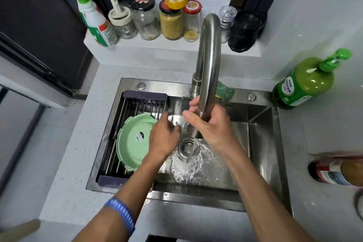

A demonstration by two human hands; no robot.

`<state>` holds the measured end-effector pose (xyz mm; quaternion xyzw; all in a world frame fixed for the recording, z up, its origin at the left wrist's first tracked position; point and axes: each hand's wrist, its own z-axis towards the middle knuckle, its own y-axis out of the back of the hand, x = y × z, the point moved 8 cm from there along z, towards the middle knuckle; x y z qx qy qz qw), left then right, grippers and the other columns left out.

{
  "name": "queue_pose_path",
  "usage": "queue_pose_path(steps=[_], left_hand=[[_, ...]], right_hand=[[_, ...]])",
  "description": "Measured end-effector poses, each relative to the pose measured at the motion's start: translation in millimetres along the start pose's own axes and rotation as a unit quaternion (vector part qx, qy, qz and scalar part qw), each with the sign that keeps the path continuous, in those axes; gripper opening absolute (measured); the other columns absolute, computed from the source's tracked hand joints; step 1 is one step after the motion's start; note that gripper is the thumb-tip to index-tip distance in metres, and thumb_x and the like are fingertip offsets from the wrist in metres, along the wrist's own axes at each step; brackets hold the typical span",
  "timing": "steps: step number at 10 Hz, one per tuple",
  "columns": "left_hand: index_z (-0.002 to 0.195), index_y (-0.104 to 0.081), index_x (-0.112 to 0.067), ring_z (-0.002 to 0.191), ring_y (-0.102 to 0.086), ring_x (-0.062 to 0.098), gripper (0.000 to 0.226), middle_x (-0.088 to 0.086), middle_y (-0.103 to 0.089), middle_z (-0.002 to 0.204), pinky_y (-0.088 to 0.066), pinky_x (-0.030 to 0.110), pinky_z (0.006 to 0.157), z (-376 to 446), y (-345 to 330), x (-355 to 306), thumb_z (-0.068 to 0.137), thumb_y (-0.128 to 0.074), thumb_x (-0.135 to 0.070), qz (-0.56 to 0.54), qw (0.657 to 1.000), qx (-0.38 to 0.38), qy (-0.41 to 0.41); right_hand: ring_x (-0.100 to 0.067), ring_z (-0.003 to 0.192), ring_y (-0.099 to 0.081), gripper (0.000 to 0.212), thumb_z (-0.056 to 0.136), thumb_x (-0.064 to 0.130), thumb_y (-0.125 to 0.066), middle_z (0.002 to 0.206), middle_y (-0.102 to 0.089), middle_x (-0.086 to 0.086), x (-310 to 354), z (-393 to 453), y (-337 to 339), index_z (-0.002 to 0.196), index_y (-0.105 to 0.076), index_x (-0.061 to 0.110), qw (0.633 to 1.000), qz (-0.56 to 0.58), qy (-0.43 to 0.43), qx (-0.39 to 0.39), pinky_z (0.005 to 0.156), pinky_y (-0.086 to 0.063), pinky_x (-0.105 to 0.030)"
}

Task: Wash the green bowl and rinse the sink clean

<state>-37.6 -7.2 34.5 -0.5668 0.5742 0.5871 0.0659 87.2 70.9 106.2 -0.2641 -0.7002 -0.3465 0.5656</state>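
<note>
The pale green bowl [131, 141] lies upside down on the dark drying rack [145, 95] across the left side of the steel sink [261, 143]. My right hand [208, 125] is wrapped around the lower end of the curved steel tap [208, 49]. Water runs from the tap onto the drain strainer [188, 147] and spreads over the sink floor. My left hand [164, 137] hovers over the sink just left of the stream, fingers loosely apart and holding nothing, partly covering the bowl's right edge.
Several jars [144, 17] and a spray bottle [94, 17] line the ledge behind the sink. A green soap pump bottle [306, 82] stands at the sink's right corner, a green scourer [225, 92] behind the tap, and a bottle [337, 171] lies on the right counter.
</note>
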Motion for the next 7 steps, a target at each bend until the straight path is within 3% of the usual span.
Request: queue_pose_path(steps=[1, 2, 3, 4, 5, 6, 7], left_hand=[[0.139, -0.045, -0.009, 0.107, -0.058, 0.019, 0.052, -0.005, -0.056, 0.115, -0.053, 0.040, 0.094, 56, -24, -6, 0.093, -0.064, -0.025, -0.093, 0.988, 0.058, 0.107], [0.115, -0.064, 0.000, 0.097, -0.069, 0.027, 0.031, 0.011, -0.070, 0.110, -0.060, 0.031, 0.077, 102, -53, -9, 0.090, -0.065, -0.017, -0.144, 0.973, 0.118, 0.136], [0.080, -0.070, -0.011, 0.092, -0.072, 0.028, 0.011, 0.014, -0.075, 0.096, -0.060, 0.031, 0.082, 114, -49, -14, 0.088, -0.063, -0.008, -0.088, 0.988, 0.064, 0.109], [0.070, -0.066, -0.016, 0.091, -0.072, 0.026, 0.027, 0.009, -0.073, 0.088, -0.058, 0.031, 0.084, 110, -36, -16, 0.090, -0.057, -0.001, -0.067, 0.993, -0.003, 0.102], [0.080, -0.071, -0.012, 0.093, -0.072, 0.027, 0.019, 0.010, -0.075, 0.093, -0.057, 0.033, 0.087, 108, -35, -23, 0.091, -0.057, -0.005, -0.053, 0.996, -0.008, 0.065], [0.107, -0.068, 0.002, 0.104, -0.067, 0.035, 0.023, 0.023, -0.070, 0.111, -0.054, 0.045, 0.094, 114, -50, -58, 0.093, -0.053, -0.010, -0.092, 0.993, 0.077, -0.018], [0.122, -0.060, -0.002, 0.110, -0.064, 0.037, 0.036, 0.021, -0.066, 0.118, -0.052, 0.046, 0.097, 126, -54, -64, 0.088, -0.056, -0.016, -0.094, 0.990, 0.104, -0.035]], right_hand=[[-0.009, 0.094, -0.068, 0.052, 0.077, 0.037, -0.080, 0.112, -0.066, 0.020, -9, -3, -2, 0.122, -0.057, 0.021, 0.998, 0.032, -0.018, 0.041, 0.088, -0.055, -0.034], [-0.006, 0.123, -0.057, 0.081, 0.069, 0.063, -0.073, 0.132, -0.060, 0.013, -39, -27, 20, 0.138, -0.045, 0.032, 0.994, 0.093, -0.056, 0.013, 0.094, -0.050, -0.021], [-0.002, 0.122, -0.057, 0.069, 0.071, 0.068, -0.065, 0.128, -0.063, 0.016, -67, -50, 39, 0.131, -0.053, 0.037, 0.986, 0.105, -0.106, -0.067, 0.096, -0.049, -0.023], [-0.007, 0.113, -0.063, 0.036, 0.084, 0.057, -0.064, 0.112, -0.070, 0.015, -98, -78, 49, 0.111, -0.066, 0.034, 0.971, 0.114, -0.159, -0.138, 0.097, -0.048, -0.030], [-0.007, 0.104, -0.065, 0.027, 0.088, 0.039, -0.062, 0.105, -0.072, 0.011, -108, -88, 43, 0.110, -0.068, 0.024, 0.965, 0.122, -0.183, -0.145, 0.089, -0.050, -0.023], [0.003, 0.092, -0.064, 0.023, 0.095, 0.022, -0.058, 0.108, -0.068, 0.004, -110, -96, 30, 0.117, -0.064, 0.014, 0.964, 0.121, -0.197, -0.130, 0.080, -0.051, -0.015], [0.009, 0.093, -0.062, 0.024, 0.095, 0.030, -0.059, 0.114, -0.065, 0.011, -105, -102, 31, 0.119, -0.060, 0.028, 0.968, 0.043, -0.209, -0.131, 0.083, -0.052, -0.019]])
